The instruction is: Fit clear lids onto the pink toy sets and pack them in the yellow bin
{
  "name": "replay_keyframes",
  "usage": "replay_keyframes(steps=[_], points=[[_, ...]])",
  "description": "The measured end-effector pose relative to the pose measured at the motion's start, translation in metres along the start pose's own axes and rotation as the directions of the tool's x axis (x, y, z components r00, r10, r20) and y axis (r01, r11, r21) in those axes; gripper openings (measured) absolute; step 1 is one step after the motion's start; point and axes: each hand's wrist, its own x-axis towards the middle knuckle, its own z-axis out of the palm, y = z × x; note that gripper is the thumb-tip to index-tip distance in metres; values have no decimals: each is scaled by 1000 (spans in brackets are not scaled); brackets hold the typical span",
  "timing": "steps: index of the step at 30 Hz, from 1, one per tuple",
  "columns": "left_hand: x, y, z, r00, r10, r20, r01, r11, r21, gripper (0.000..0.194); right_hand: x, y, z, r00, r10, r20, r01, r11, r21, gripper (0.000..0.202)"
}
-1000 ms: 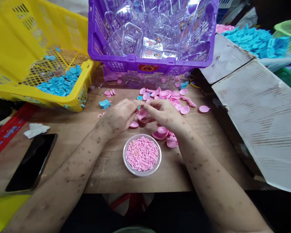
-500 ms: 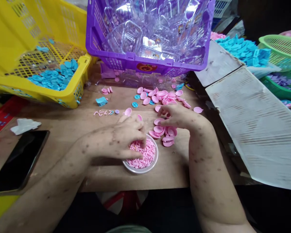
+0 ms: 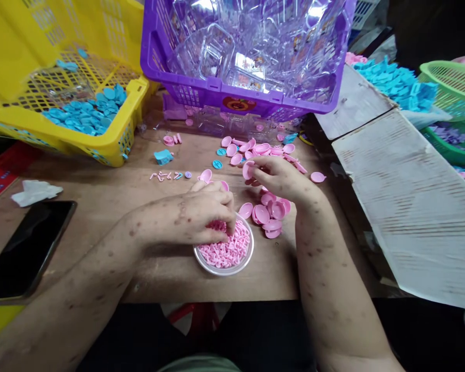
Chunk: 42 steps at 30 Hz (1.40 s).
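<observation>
The right hand (image 3: 281, 175) pinches one pink oval plastic cup (image 3: 248, 169); the loose cups (image 3: 261, 213) near it seem left to do. The left hand (image 3: 201, 214), half curled, is over a round clear plastic bowl (image 3: 223, 271) of small pink pieces (image 3: 228, 250); its hold I cannot tell.

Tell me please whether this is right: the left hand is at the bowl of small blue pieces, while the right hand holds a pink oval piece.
Not quite: the small pieces in the bowl are pink, not blue, as the head view shows. The left hand is indeed at the bowl, and the right hand holds a pink oval piece.
</observation>
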Motion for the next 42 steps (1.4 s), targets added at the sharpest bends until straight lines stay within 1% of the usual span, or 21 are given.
replay_keyframes(steps=[2,4,6,8,9,11,13,16,18,20,23,25,28,30,32,35,37,39,42], points=[[1,0,-1,1000,0,12,0,1000,-8,15,3,0,7,999,-39,-37,40,999,16,29],[1,0,-3,1000,10,-9,-10,999,-51,14,6,0,13,997,-59,-55,63,996,63,27],[1,0,-5,997,3,-72,-12,992,-125,13,7,-2,18,998,-55,-42,61,982,177,20],[2,0,-7,985,-34,-170,-3,977,-211,13,6,-4,20,997,-58,-47,69,955,290,11],[2,-1,-8,972,-63,-228,3,967,-254,13,6,-6,20,996,-67,-67,85,942,326,14],[3,-4,-8,930,-121,-348,3,946,-323,14,5,-9,20,989,-98,-114,132,927,350,22],[4,-9,-7,871,-187,-454,16,934,-356,14,6,-13,22,984,-127,-129,165,920,356,18],[6,-23,-5,795,-252,-553,79,945,-317,12,8,-17,31,986,-136,-97,162,919,358,12],[6,-37,-4,771,-231,-593,120,968,-221,10,10,-19,39,989,-111,-96,139,916,377,12],[4,-51,-3,776,-165,-609,141,986,-87,13,11,-19,46,992,-78,-103,113,914,390,10],[2,-65,-2,811,-88,-578,151,987,61,20,11,-19,52,995,-54,-88,85,911,404,10],[2,-67,-1,823,-83,-563,161,983,91,22,11,-19,53,997,-37,-64,61,898,436,10],[3,-63,0,813,-129,-567,192,980,52,22,11,-19,53,1000,11,-21,1,871,491,10],[5,-59,1,800,-172,-575,207,978,-6,19,10,-19,54,999,38,-6,-30,864,503,9],[6,-57,1,773,-213,-597,210,975,-76,17,10,-20,55,999,36,-14,-24,872,488,7],[6,-57,3,718,-278,-639,195,961,-198,14,9,-24,58,999,12,-33,6,882,472,10],[7,-56,4,681,-312,-663,172,948,-269,12,9,-26,60,999,21,-24,-6,865,502,11],[8,-54,5,658,-318,-683,154,944,-291,11,8,-28,61,999,44,-2,-35,838,544,15],[9,-53,4,649,-275,-709,159,961,-227,12,7,-32,62,997,78,6,-67,812,579,14]])
